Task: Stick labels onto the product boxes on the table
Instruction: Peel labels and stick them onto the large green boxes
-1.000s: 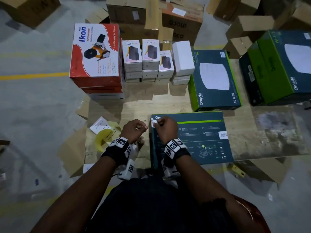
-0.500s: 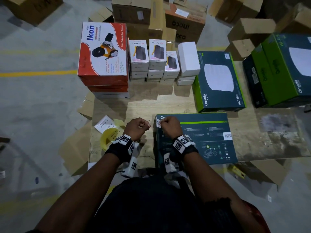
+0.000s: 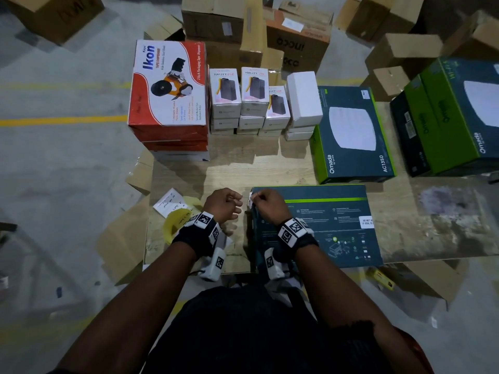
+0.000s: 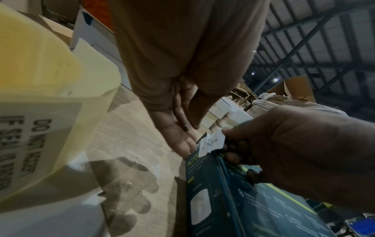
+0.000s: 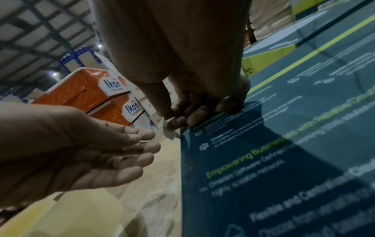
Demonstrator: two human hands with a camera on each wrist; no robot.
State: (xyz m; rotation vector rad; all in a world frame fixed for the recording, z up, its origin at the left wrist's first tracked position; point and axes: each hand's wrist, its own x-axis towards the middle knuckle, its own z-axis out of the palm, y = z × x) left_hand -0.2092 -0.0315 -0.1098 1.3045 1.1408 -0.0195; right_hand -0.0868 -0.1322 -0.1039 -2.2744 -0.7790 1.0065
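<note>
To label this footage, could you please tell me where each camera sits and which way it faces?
Head: looks down on the wooden table, both forearms and hands.
Left wrist: looks along the left hand at the dark teal flat box.
Right wrist: looks along the right hand pinching the small white label.
All share the box.

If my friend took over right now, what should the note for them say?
Right hand: pinches a white label at the near-left corner of the dark Omada box, not yet pressed flat.
Left hand: open, holding nothing, over the table just left of that box.
Label roll: yellow, on the table at the left.
Done: one label already on this box's right edge.
Left: smooth this label down; whether the other boxes carry labels cannot be told.
</note>
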